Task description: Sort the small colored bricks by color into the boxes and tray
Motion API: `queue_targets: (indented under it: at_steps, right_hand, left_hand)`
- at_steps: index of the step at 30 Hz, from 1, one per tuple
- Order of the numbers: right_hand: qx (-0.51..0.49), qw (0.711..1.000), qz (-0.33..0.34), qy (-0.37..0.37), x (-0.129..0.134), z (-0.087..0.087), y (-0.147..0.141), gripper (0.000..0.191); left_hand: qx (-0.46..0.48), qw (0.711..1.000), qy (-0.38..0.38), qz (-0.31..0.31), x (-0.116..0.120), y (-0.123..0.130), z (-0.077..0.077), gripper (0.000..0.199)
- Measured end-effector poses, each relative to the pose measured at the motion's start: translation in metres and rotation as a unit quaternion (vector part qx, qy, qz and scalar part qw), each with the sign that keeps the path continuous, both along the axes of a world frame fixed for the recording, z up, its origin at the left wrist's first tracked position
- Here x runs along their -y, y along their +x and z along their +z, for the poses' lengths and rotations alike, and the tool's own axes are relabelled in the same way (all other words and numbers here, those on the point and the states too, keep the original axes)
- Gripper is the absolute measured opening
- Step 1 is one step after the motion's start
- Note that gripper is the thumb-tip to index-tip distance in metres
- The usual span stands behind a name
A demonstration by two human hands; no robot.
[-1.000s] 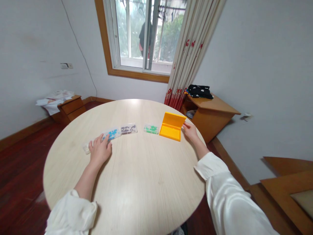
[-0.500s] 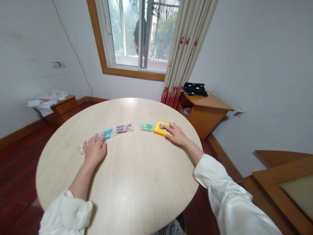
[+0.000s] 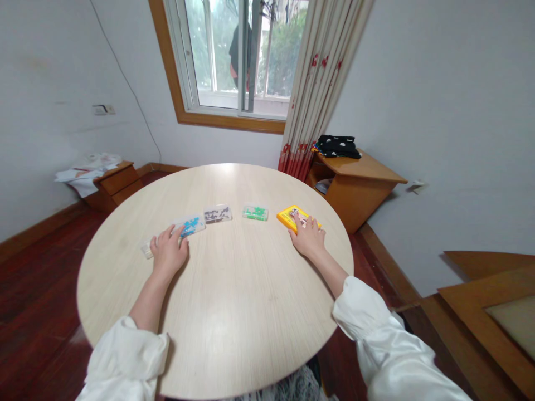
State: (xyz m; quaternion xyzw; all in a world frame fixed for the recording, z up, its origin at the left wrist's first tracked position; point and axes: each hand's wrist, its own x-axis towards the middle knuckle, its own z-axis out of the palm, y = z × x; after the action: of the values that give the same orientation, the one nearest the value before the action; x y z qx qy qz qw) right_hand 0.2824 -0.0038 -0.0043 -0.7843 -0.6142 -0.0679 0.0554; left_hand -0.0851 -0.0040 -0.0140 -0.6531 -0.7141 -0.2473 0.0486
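Note:
My right hand (image 3: 308, 236) lies with fingers spread over the near right part of a flat yellow box (image 3: 287, 214) with a printed picture. The box sits tilted on the round table. On the left, my left hand (image 3: 169, 252) rests with fingers apart over a clear case with blue pieces (image 3: 193, 224), touching its near edge. A clear case with pale contents (image 3: 146, 248) shows beyond its fingers, partly hidden. Between the hands lie a clear case with dark pieces (image 3: 218, 214) and a clear case with green pieces (image 3: 255, 212).
The cases stand in an arc on a round pale wood table (image 3: 234, 312). Behind it are a window and a curtain (image 3: 311, 100). A wooden cabinet (image 3: 359, 178) bearing folded black cloth (image 3: 337, 146) stands at the right; a small drawer unit (image 3: 121, 181) with papers is at the left.
The yellow box has moved right under my right hand, away from the green case, and turned clockwise. My left hand stays by the blue case. The whole view has shifted slightly.

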Motion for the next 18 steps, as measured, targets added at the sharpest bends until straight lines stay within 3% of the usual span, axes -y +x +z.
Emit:
queue_targets:
  at_steps: [7, 9, 13, 16, 18]
  right_hand:
    - [0.000, 0.999, -0.029, -0.036, 0.010, 0.011, -0.009, 0.069]
    - [-0.005, 0.999, 0.025, -0.019, 0.007, 0.018, -0.018, 0.070]
    - [-0.035, 0.975, 0.218, -0.018, -0.013, 0.034, -0.045, 0.058]
    - [-0.053, 0.962, 0.268, -0.010, -0.043, 0.041, -0.065, 0.071]
    - [-0.069, 0.963, 0.260, -0.028, -0.065, 0.042, -0.074, 0.085]
  left_hand:
    - [0.033, 0.999, 0.013, -0.009, -0.001, 0.000, 0.000, 0.041]
    - [0.036, 0.999, 0.015, -0.010, -0.002, 0.001, 0.000, 0.041]
    - [0.040, 0.999, 0.016, -0.008, -0.002, 0.001, 0.001, 0.039]
    - [0.049, 0.999, 0.019, -0.005, -0.002, 0.000, 0.001, 0.038]
    - [0.053, 0.998, 0.020, -0.003, -0.002, -0.001, 0.001, 0.036]
